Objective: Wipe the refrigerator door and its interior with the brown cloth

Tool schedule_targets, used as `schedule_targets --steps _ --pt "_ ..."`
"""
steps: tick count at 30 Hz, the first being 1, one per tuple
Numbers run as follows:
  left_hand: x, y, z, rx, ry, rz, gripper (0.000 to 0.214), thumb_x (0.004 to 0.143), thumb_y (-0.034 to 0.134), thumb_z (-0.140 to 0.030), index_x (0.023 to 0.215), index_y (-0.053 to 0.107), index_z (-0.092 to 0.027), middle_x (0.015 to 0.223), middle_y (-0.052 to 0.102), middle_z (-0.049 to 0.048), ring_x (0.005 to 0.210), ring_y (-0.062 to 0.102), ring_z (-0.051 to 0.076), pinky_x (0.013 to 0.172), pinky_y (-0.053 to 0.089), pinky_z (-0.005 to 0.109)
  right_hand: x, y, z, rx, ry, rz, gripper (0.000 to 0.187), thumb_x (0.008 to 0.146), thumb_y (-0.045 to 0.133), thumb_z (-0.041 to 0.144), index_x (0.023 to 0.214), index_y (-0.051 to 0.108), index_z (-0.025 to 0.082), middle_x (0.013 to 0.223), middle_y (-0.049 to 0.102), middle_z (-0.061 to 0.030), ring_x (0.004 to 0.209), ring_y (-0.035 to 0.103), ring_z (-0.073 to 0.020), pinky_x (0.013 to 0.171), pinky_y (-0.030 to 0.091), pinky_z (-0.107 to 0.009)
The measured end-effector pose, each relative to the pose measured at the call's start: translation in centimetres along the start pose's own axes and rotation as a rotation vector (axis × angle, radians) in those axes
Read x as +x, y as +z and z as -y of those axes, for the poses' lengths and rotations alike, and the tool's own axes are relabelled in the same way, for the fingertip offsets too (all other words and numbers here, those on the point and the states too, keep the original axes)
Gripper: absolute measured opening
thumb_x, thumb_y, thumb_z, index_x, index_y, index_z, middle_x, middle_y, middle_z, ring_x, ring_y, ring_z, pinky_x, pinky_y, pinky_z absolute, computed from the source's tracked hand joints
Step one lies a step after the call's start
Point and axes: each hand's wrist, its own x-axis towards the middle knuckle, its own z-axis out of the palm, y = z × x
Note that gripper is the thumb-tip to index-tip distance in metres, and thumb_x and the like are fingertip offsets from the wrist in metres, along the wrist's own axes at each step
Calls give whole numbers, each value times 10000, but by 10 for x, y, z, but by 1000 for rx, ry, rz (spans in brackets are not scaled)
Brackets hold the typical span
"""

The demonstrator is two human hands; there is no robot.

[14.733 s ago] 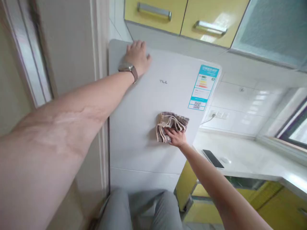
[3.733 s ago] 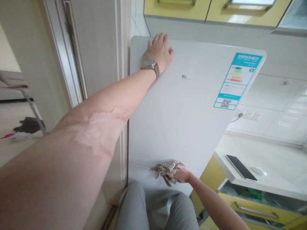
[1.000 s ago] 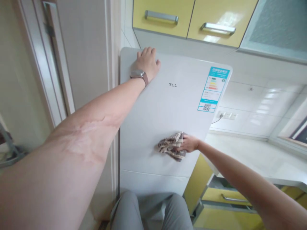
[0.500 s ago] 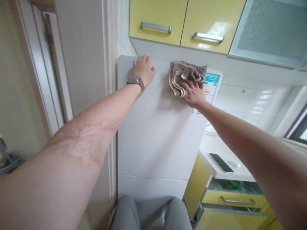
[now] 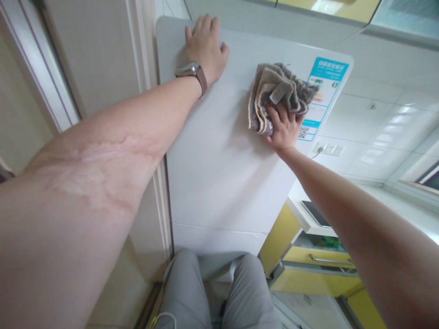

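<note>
In the head view a pale refrigerator door (image 5: 212, 183) stands in front of me. My right hand (image 5: 284, 130) presses a folded grey-brown towel (image 5: 262, 98) flat to its upper part, fingers lying over the folds. A pale tag (image 5: 279, 92) sticks out of the towel. Beside the towel, partly covered by it, is a blue and white energy label (image 5: 331, 68). Up at the door's top left, my left hand (image 5: 207, 50) rests with fingers apart and holds nothing. A watch with a brown strap (image 5: 190, 69) is on that wrist.
Yellow upper cabinets (image 5: 329, 8) hang above. To the left runs a door frame (image 5: 147, 137). On the right, a white counter (image 5: 302, 217) holds a dark flat device (image 5: 315, 212), above a yellow drawer (image 5: 302, 255). Wall sockets (image 5: 329, 149) with a plug are behind.
The view has tilted down and come nearer. My right hand has moved the towel down from the door's top edge, uncovering more of the label. My left hand stays at the top left.
</note>
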Motion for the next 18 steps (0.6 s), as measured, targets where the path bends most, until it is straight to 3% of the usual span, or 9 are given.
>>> schedule_targets --steps 9,18 --pt "2 6 2 37 6 -23 374 1053 421 -261 1411 464 -159 1546 505 102 1391 355 236 1165 244 508 -42 5 17 76 16 74 786 921 479 596 1629 435 258 1592 483 -140 1339 415 -433 1102 299 -650" --pt "2 7 1 -20 -13 -33 350 1042 448 -261 1384 490 -202 1527 512 90 1388 325 252 1161 210 506 -74 15 22 94 -26 127 761 921 461 621 1610 472 298 1572 511 -132 1320 418 -419 1118 280 -635"
